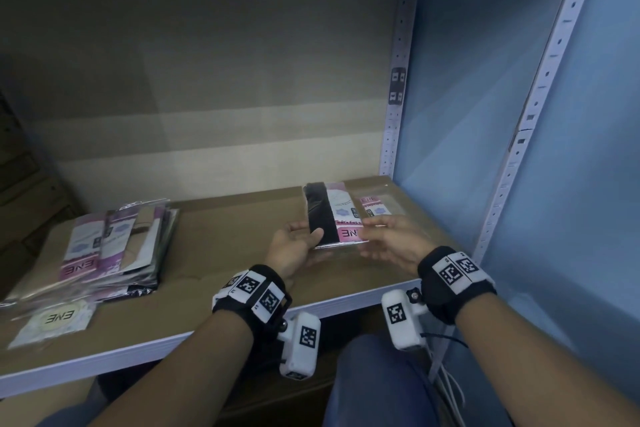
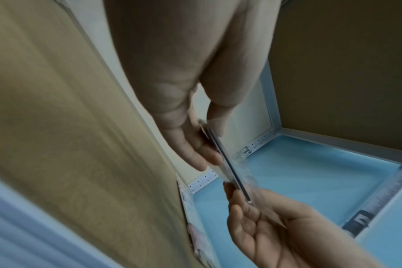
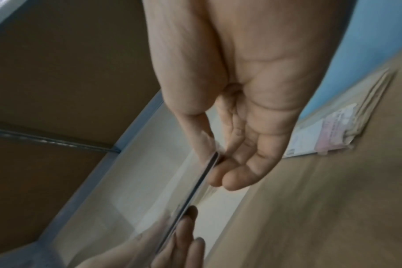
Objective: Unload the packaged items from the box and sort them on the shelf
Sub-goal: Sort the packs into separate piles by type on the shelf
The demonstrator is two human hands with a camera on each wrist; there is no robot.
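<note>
Both hands hold a flat clear-wrapped package (image 1: 330, 215), black on its left and pink and white on its right, just above the cardboard-lined shelf (image 1: 225, 253) near its right end. My left hand (image 1: 304, 236) pinches its left edge, thumb on top and fingers under. My right hand (image 1: 377, 230) pinches the right edge the same way. The left wrist view shows the package (image 2: 230, 172) edge-on between the left hand (image 2: 207, 145) and the right hand (image 2: 259, 223). In the right wrist view the package (image 3: 195, 186) is also edge-on. The box is not in view.
A similar pink and white package (image 1: 379, 206) lies flat on the shelf under the held one. A pile of several packages (image 1: 117, 246) sits at the shelf's left, with a round-label packet (image 1: 57, 317) in front. A blue side panel (image 1: 467, 114) and perforated upright (image 1: 393, 135) bound the right.
</note>
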